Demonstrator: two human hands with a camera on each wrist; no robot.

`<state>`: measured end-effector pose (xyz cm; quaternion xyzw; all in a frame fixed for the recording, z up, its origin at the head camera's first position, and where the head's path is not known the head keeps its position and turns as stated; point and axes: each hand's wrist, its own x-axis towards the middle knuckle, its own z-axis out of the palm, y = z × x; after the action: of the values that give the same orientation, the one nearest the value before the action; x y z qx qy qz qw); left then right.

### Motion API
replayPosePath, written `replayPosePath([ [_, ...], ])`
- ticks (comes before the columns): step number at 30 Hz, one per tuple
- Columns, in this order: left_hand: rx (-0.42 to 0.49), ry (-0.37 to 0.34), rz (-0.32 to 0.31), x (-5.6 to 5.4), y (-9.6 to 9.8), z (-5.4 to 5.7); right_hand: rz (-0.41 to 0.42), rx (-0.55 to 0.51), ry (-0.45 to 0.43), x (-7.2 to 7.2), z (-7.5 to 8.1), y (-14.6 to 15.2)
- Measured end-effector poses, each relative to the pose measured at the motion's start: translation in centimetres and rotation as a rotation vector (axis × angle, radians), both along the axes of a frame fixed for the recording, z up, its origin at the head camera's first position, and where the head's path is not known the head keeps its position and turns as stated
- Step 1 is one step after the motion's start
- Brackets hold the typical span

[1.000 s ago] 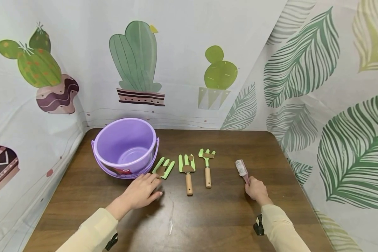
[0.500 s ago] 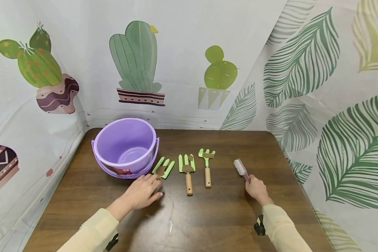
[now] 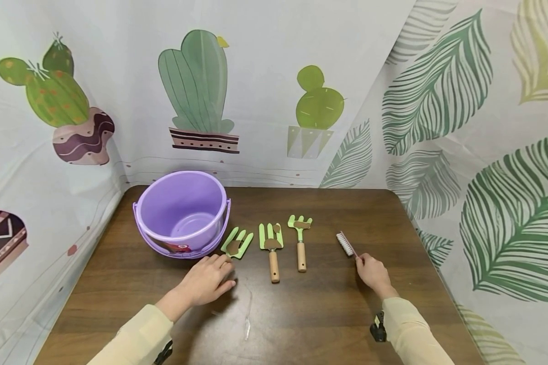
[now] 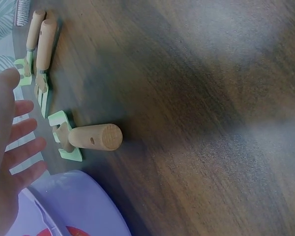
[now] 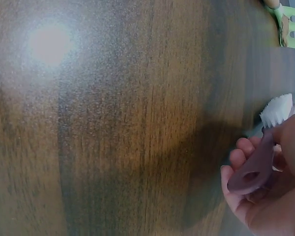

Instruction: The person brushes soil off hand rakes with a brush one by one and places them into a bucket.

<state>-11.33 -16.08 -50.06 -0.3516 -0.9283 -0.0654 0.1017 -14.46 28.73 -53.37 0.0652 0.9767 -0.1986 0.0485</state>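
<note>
**Brush [image 3: 345, 244] held at the right**

The right grip [image 3: 373, 276] curls round it, over the right of the bench [image 3: 310, 324]; the left grip [image 3: 206, 281] is spread, holding nothing. If the right one loosens, the brush could twist or drop; a left sweep might knock the left fork [image 3: 236, 243] against the bucket [image 3: 180, 195]. The left wrist view shows that fork's wooden handle [image 4: 96, 136], mostly hidden from the head view.

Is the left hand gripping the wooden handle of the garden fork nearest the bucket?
No: the left wrist view shows the left hand with fingers loosely extended, none round the wooden handle.
</note>
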Motion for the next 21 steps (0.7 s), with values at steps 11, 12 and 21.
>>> replayPosePath([
  [11, -0.018, 0.003, 0.037, 0.09, -0.27, -0.38, 0.037, -0.021, -0.059, 0.10, 0.58, 0.34],
  [12, -0.021, -0.001, 0.043, 0.08, -0.28, -0.38, 0.037, -0.026, -0.064, 0.09, 0.59, 0.36],
  [21, -0.031, -0.022, 0.114, 0.18, -0.31, -0.86, 0.056, -0.028, -0.066, 0.06, 0.58, 0.38],
])
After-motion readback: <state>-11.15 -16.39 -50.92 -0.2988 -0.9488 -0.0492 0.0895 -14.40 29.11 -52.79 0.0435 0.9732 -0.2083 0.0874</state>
